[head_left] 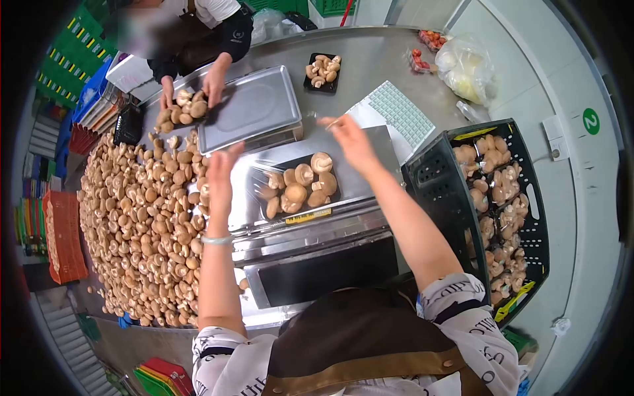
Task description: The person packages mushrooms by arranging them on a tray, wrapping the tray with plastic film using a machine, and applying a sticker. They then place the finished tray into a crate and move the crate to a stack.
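A black tray of brown mushrooms (295,192) lies on the metal machine top, with shiny clear film over its left part and a yellow strip at its front edge. Just left of the tray, my left hand (222,170) is raised, its fingers stretched out and holding nothing visible. My right hand (352,141) hovers above and right of the tray, fingers pointing left and somewhat apart, with nothing plainly held. Neither hand appears to touch the mushrooms.
Loose mushrooms (148,231) are heaped at left. A co-worker's hands (214,82) hold mushrooms beside a metal platform (251,105). Behind stands another mushroom tray (323,71). At right are a label sheet (401,112), a black crate (441,191) of packed mushrooms and a plastic bag (465,66).
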`<state>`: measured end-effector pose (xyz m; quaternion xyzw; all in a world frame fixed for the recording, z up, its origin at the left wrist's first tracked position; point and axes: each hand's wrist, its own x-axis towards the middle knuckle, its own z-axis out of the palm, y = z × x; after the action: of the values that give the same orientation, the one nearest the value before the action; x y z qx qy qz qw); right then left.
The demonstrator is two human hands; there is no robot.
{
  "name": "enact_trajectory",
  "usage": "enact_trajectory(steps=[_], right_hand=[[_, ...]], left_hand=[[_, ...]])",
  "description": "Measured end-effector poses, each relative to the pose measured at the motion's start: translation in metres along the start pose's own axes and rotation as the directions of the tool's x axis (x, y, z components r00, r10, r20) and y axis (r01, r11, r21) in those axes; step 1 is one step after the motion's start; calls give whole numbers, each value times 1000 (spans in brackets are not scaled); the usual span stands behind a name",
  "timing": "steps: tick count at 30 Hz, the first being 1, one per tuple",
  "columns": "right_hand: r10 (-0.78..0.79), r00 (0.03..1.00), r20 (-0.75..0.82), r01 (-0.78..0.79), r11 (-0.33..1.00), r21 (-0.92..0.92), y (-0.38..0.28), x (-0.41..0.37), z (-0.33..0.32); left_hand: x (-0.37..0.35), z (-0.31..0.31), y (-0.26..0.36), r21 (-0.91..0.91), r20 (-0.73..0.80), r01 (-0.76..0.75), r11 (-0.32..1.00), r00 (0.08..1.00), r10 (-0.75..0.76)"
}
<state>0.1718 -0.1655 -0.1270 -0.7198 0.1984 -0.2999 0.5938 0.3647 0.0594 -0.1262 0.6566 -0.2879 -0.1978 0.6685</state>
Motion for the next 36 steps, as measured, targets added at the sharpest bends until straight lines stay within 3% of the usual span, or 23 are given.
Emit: enact_trajectory(steps=[2, 4, 8, 9, 10, 12, 14, 15, 18, 19, 20, 23, 26, 28, 30, 31, 32, 34, 36], right_hand=[[127, 984, 125, -89, 958, -272, 39, 5, 6], [330, 912, 243, -160, 833, -530, 46, 0, 9], [398, 873, 281, -248, 859, -447, 34, -17, 4], [402, 863, 306, -239, 858, -454, 24, -26, 1], [408, 851, 329, -233, 857, -460, 19, -36, -3], [298, 871, 392, -42, 838, -544, 18, -55, -12], [152, 915, 373, 109, 798, -592, 18, -78, -14], [-56, 946, 318, 241, 778, -581, 15, -88, -12], [298, 932, 205, -190, 885, -424, -15, -108, -6], [223, 964, 142, -147, 899, -413, -23, -114, -3], [234, 961, 149, -168, 917, -361, -37, -115, -5], [312, 934, 173, -256, 925, -282, -81, -121, -13], [407, 878, 251, -362, 909, -207, -104, -144, -20], [520, 777, 355, -494, 853, -167, -100, -168, -25], [592, 695, 408, -575, 799, -179, -73, -194, -27], [631, 668, 396, -576, 774, -262, -57, -208, -25], [685, 649, 332, -559, 725, -402, -59, -215, -21], [607, 754, 252, -344, 691, -635, -28, -238, -17], [634, 750, 188, -466, 708, -530, 6, -254, -21]], left_hand=[[-3, 7, -45, 215, 95, 153, 965, 980, -177], [-12, 13, -53, 433, 147, 25, 901, 984, -99], [-19, 18, -32, 194, 208, 421, 886, 865, -457], [-25, 17, -32, 8, 339, 427, 904, 849, -404], [-33, 13, -31, 162, 361, 450, 878, 801, -478], [-50, 15, -11, 313, 320, 428, 848, 793, -518], [-67, 13, -9, 492, 288, 286, 822, 838, -464], [-75, 14, -7, 523, 283, 187, 831, 882, -377], [-99, 24, 13, 556, 193, 2, 831, 972, -131], [-104, 28, 26, 560, 147, -43, 828, 988, -48], [-108, 31, 51, 522, 114, 54, 851, 985, -132], [-128, 26, 84, 397, 108, 109, 911, 980, -165], [-162, 18, 99, 329, 120, 336, 883, 912, -392], [-189, 19, 102, 200, 151, 565, 800, 789, -595], [-216, 19, 71, 212, 187, 578, 788, 768, -613], [-236, 12, 25, 304, 155, 539, 785, 786, -599], [-250, 15, -2, 368, 136, 363, 856, 890, -436], [-249, 26, 4, 588, 103, 328, 739, 876, -471], [-253, 34, -9, 676, 63, 230, 700, 928, -366]])
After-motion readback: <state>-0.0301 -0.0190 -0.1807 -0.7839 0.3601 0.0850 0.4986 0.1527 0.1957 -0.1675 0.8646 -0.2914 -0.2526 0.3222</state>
